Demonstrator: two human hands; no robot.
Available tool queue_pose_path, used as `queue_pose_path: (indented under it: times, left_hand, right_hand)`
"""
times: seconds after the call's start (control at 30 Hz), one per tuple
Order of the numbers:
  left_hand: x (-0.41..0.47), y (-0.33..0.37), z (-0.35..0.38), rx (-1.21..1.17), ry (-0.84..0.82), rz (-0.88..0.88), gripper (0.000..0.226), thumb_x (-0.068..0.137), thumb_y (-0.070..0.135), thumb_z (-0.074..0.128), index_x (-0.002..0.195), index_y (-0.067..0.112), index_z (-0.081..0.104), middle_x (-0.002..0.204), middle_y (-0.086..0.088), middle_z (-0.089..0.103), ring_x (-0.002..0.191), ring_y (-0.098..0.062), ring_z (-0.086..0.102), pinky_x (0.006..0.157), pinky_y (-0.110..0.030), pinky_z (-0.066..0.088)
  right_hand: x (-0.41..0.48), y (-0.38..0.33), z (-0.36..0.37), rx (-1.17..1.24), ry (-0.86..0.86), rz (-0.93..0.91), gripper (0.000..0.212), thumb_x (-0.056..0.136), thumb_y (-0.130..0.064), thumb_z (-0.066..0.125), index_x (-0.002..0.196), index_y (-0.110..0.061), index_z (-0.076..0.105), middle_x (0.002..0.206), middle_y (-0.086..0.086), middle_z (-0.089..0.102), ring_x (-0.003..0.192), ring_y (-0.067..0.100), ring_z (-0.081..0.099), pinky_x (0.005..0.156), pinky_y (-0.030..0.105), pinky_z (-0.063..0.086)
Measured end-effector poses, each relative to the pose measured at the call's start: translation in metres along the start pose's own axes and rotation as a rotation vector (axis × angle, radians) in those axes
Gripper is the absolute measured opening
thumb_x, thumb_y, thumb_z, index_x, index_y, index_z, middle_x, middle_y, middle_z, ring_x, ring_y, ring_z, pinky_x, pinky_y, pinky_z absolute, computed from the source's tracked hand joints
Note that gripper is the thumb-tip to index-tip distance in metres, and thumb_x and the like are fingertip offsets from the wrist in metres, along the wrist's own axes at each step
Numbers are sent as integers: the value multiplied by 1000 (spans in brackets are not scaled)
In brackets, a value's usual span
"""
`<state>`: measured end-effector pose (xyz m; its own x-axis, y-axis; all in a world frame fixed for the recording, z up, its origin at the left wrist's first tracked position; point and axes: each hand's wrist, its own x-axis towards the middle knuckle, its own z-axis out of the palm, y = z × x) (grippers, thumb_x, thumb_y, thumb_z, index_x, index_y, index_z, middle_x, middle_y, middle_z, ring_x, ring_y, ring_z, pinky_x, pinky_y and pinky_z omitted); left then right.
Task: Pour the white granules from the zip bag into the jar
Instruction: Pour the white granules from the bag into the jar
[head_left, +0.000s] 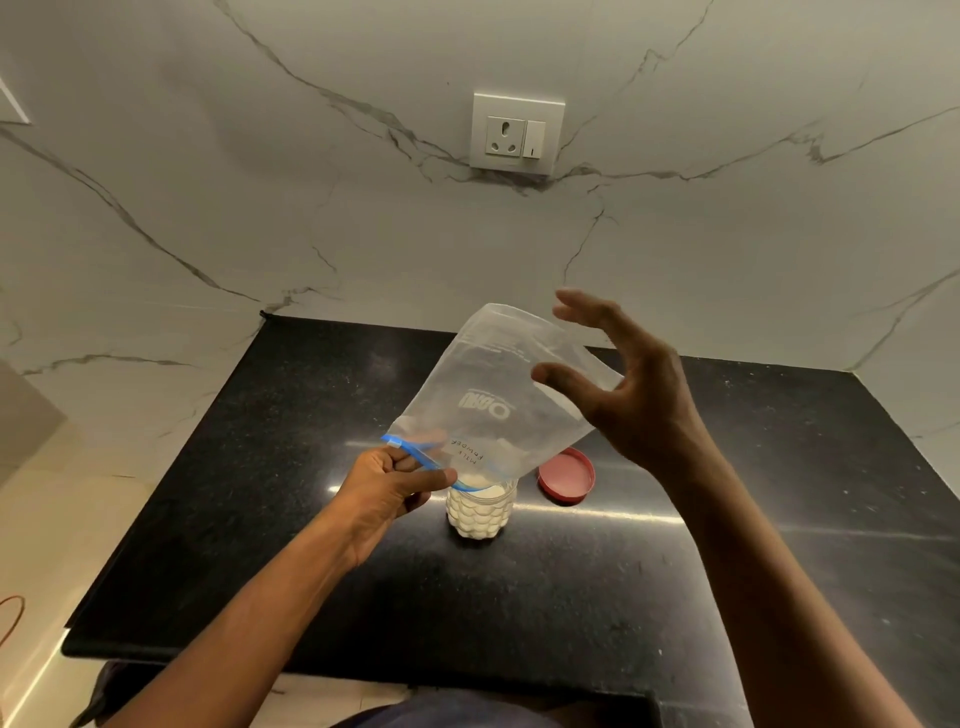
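A jar (481, 512) is standing on the countertop (260, 519), with granules (475, 514) sitting inside it. A zip bag (498, 395) is hanging upside down above it, mouth at the jar's rim. The left hand (387, 491) is gripping the bag's zip edge, left of the jar. The right hand (628, 395) is hovering spread at the bag's right side. A lid (566, 475) is lying just right of the jar. A wall socket (517, 134) is sitting behind, above the counter.

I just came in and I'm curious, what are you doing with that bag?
A person is tipping a clear zip bag upside down over a small jar on the black counter. The left hand pinches the bag's blue zip edge at the jar's mouth. The right hand is open beside the bag's raised bottom. The jar looks nearly full of white granules. Its red lid lies beside it.
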<state>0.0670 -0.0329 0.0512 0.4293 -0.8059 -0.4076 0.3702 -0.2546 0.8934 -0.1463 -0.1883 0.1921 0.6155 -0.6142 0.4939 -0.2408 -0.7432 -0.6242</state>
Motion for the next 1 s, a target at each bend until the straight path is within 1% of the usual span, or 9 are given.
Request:
queue_pose_path:
  times: [0.1,0.13,0.23,0.3,0.4,0.63,0.73,0.87,1.0]
  left_hand:
    - [-1,2,1,0,-14,16,48,56,13,89,102,14,75,93,1,85,74,-9,80,59,-20,61]
    - [-1,2,1,-1,-17,19,49,56,13,90,103,15,75,93,2,85,75,-10,80,58,-19,61]
    - [-3,2,1,12,-20,34,50,56,16,91,103,16,77,96,0,85,76,-10,80,60,-18,60]
    - [-4,0,1,34,-29,59,51,57,18,92,105,17,77,98,-1,85,81,-11,81,62,-18,60]
    - [-6,1,4,47,-43,115,51,62,17,92,110,18,76,103,0,84,94,-14,81,69,-18,62]
    - [-4,5,8,112,-15,195,20,67,26,90,86,23,85,93,-3,85,88,-14,81,70,-15,60]
    - [-1,4,9,180,-12,218,20,75,20,91,93,19,83,94,-2,85,87,-13,81,69,-17,61]
    - [1,3,4,187,35,215,45,66,33,93,96,2,80,93,-8,84,81,-15,79,71,-23,62]
    - [-2,4,4,176,11,217,32,65,40,91,89,20,83,93,0,85,84,-13,80,67,-19,61]
  right_hand:
    - [9,-11,12,-51,65,-71,24,92,-22,79,115,-18,77,107,-3,79,96,16,74,83,43,62]
    - [12,-12,14,-59,90,-82,18,91,-20,79,109,-16,79,101,-3,79,90,18,74,78,46,61]
    - [18,-15,13,-45,26,-73,32,87,-25,83,117,-22,72,108,-7,76,100,7,70,88,30,59]
    - [21,-13,13,-41,-37,-90,18,86,-22,85,98,-22,71,94,-15,72,91,-4,67,78,14,55]
    - [23,-10,14,-42,-52,-63,27,83,-18,87,81,-28,63,75,-21,62,77,-12,64,67,6,48]
    - [16,1,12,159,-47,-5,16,85,-12,85,85,-15,70,84,-6,73,77,8,73,72,19,60]
    - [13,2,15,168,-46,10,15,85,-11,84,87,-14,70,86,-5,73,79,7,73,74,24,62]
    - [18,14,2,216,58,73,17,81,-12,89,82,-6,73,86,17,76,79,35,75,74,54,62]
    - [11,9,8,218,32,50,15,83,-14,88,85,-9,74,86,10,77,80,28,76,74,54,63]
